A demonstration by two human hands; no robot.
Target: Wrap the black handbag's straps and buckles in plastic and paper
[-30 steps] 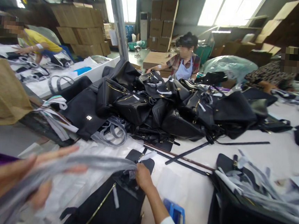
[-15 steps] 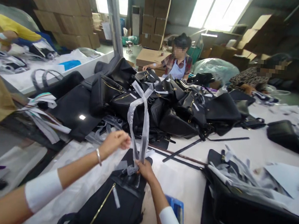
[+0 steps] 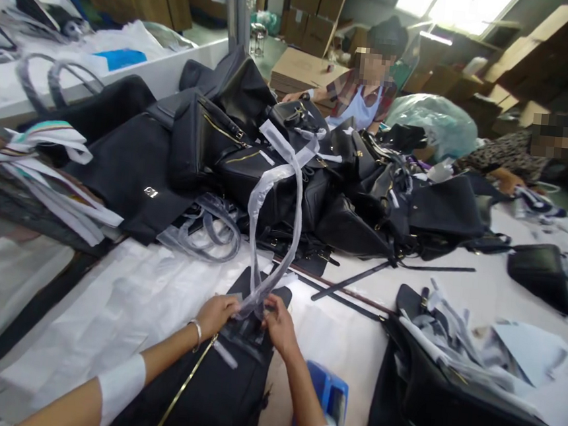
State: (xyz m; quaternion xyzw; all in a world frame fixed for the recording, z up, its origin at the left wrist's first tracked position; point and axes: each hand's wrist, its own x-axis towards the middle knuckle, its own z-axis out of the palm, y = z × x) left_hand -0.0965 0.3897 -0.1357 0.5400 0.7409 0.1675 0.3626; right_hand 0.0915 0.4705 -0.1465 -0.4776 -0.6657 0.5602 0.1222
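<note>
left hand (image 3: 216, 316) pinches the plastic-wrapped strap (image 3: 256, 201) near its base; right hand (image 3: 279, 326) curls close beside it, grip hard to tell. the strap stands over a black bag (image 3: 228, 394) on the table (image 3: 344, 324).

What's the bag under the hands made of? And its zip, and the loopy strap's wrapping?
Bag: matte black, perhaps cloth or soft leather; few highlights show. Zip: probably shiny metal; it gleams gold. Wrapping: probably thin plastic; it's cloudy, wrinkled and glossy.

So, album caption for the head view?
Left hand and right hand at a plastic-wrapped strap over a black bag, more bags beyond.
</note>
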